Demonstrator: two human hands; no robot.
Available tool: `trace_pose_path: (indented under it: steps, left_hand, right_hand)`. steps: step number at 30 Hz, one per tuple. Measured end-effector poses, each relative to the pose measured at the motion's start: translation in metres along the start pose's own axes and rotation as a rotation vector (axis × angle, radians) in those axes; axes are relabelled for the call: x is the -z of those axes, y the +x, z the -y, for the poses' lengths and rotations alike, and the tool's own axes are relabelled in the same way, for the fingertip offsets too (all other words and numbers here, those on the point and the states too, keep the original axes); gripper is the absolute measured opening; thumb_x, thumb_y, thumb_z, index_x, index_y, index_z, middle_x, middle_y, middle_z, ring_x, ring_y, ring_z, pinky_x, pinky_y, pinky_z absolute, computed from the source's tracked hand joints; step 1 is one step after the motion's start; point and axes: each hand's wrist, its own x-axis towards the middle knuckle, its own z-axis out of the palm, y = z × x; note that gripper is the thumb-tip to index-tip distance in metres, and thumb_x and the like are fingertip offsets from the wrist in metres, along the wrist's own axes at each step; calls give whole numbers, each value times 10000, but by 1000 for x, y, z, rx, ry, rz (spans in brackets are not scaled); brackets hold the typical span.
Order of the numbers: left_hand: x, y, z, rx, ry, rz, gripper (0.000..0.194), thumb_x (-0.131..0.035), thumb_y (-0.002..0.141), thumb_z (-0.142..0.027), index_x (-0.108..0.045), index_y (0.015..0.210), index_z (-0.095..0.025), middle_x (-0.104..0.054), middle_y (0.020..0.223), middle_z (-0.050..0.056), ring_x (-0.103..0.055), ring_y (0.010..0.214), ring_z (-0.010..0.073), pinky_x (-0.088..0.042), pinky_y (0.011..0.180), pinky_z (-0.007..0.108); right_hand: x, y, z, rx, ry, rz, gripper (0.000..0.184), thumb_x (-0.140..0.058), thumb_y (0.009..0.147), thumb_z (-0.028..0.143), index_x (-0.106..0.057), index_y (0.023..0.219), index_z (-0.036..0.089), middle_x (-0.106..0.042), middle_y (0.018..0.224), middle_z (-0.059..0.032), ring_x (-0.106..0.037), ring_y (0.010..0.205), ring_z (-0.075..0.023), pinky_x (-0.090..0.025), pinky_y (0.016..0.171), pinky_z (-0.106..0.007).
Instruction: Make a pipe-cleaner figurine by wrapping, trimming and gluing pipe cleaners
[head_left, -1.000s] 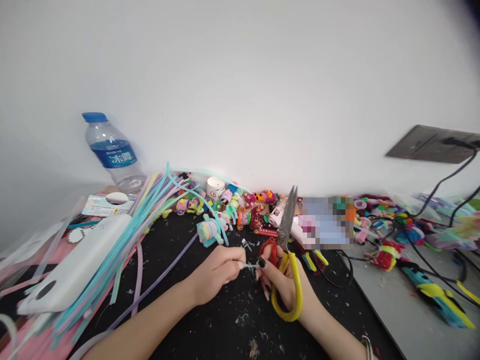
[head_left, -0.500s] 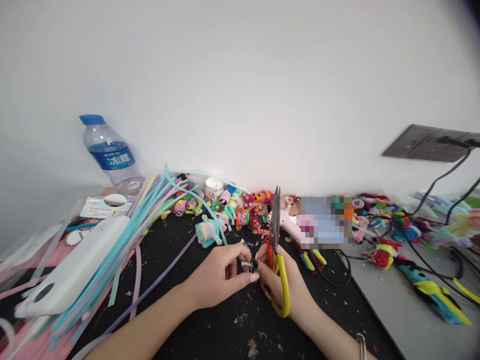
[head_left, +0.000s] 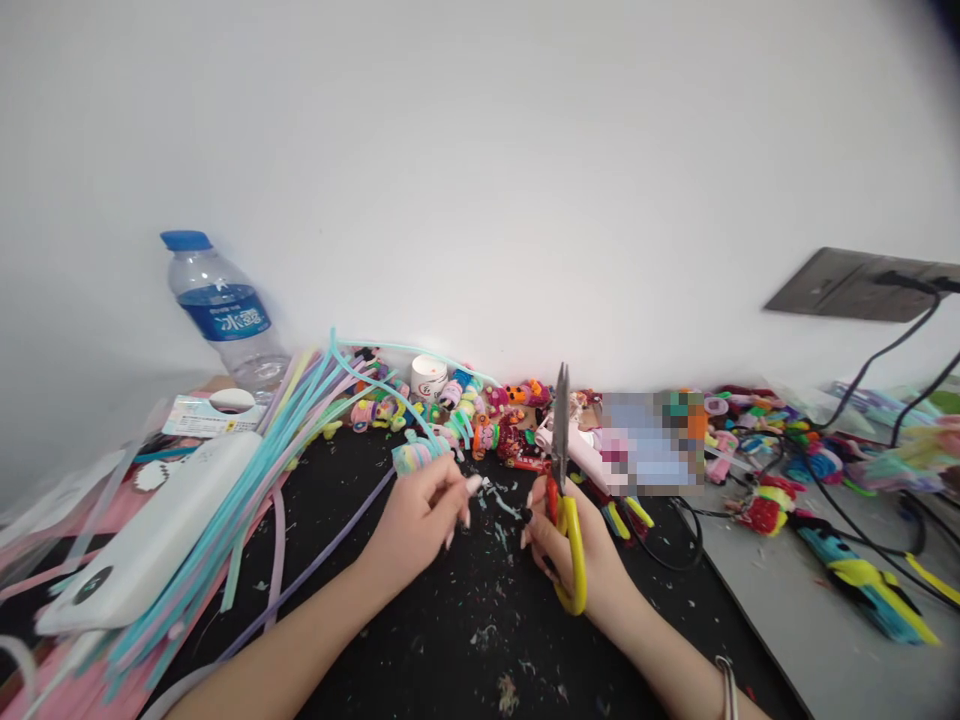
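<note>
My right hand (head_left: 574, 545) is wrapped around the yellow-and-red handles of a pair of scissors (head_left: 560, 430), whose blades point up and look closed. A thin pale strip (head_left: 508, 502) shows by its fingertips on the black mat (head_left: 420, 650); whether it touches them I cannot tell. Apart from it, my left hand (head_left: 416, 515) has loosely bent fingers, with nothing visible between them. Just beyond that hand lies a pastel striped fuzzy figure (head_left: 416, 455), partly covered by it.
On the left are a bundle of pastel pipe cleaners (head_left: 247, 500), a white power bank (head_left: 154, 530) and a water bottle (head_left: 225, 310). Several fuzzy figures (head_left: 491, 435) and a paper cup (head_left: 429, 377) line the wall. Black cables (head_left: 694, 560) run at the right.
My hands, earlier together at a thin pale strip, are now apart. The left hand has moved away to the left and up, towards the striped figure. The right hand still holds the scissors.
</note>
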Motion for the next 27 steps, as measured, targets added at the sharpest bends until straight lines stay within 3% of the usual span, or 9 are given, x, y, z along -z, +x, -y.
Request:
trace_pose_path:
  steps: [3, 7, 11, 15, 18, 20, 22, 24, 27]
  left_hand:
    - [1, 2, 1, 10, -75, -89, 317, -464, 865, -388, -468, 631, -175, -448, 454, -64, -394, 360, 68, -340, 435, 199]
    - [-7, 0, 2, 71, -178, 116, 223, -575, 793, -387, -543, 855, -176, -605, 742, -6, -461, 411, 65, -373, 409, 199]
    - [-12, -2, 3, 110, -160, 248, 210, -566, 803, -357, -579, 822, -149, -564, 616, -26, -467, 399, 68, -377, 412, 193]
    - [-9, 2, 3, 99, -204, 148, 280, -527, 831, -378, -509, 673, -147, -531, 562, -40, -427, 374, 52, -364, 408, 188]
    - [-6, 5, 2, 78, -235, 36, 290, -467, 866, -392, -485, 695, -159, -440, 463, -76, -409, 360, 56, -359, 425, 187]
    - [-8, 4, 2, 80, -255, 63, 237, -503, 847, -389, -505, 787, -160, -528, 590, -50, -448, 391, 55, -367, 426, 189]
    - [-10, 1, 2, 101, -250, 177, 220, -580, 799, -369, -526, 852, -162, -572, 714, -27, -476, 414, 54, -377, 418, 190]
    - [-13, -1, 3, 119, -233, 258, 210, -595, 788, -354, -537, 806, -153, -580, 708, -21, -468, 409, 51, -383, 413, 191]
    - [-12, -1, 5, 113, -229, 199, 245, -535, 828, -363, -500, 709, -152, -555, 597, -39, -448, 380, 50, -378, 412, 188]
  right_hand:
    - [3, 3, -1, 29, -28, -71, 274, -542, 808, 434, -371, 874, 231, -517, 585, 70, -386, 378, -68, -299, 349, -174]
    - [-1, 2, 0, 34, -18, -28, 272, -558, 802, 419, -381, 877, 227, -522, 600, 71, -385, 387, -67, -307, 358, -181]
    - [-7, -1, 5, 4, -9, 29, 275, -572, 789, 411, -396, 877, 218, -518, 598, 69, -382, 399, -66, -284, 368, -181]
    - [-6, -2, 5, -3, -15, 22, 266, -560, 796, 412, -400, 871, 213, -527, 596, 64, -385, 400, -66, -290, 380, -184]
    - [-2, -1, 0, 24, 20, -3, 256, -551, 817, 403, -395, 899, 217, -538, 608, 63, -392, 400, -68, -307, 376, -182]
    - [-1, 0, -2, 32, 39, -2, 256, -555, 822, 397, -396, 913, 218, -542, 613, 64, -397, 400, -68, -313, 373, -181]
    - [-1, -1, -1, 36, 31, 19, 265, -574, 811, 388, -406, 919, 215, -546, 610, 64, -401, 404, -70, -315, 375, -182]
    - [-2, -1, 1, 34, -3, 40, 267, -591, 796, 373, -421, 920, 208, -554, 604, 58, -408, 415, -73, -312, 384, -184]
    - [-4, -1, 5, 41, -81, 35, 215, -557, 803, 349, -434, 902, 204, -548, 592, 52, -396, 409, -76, -298, 386, -190]
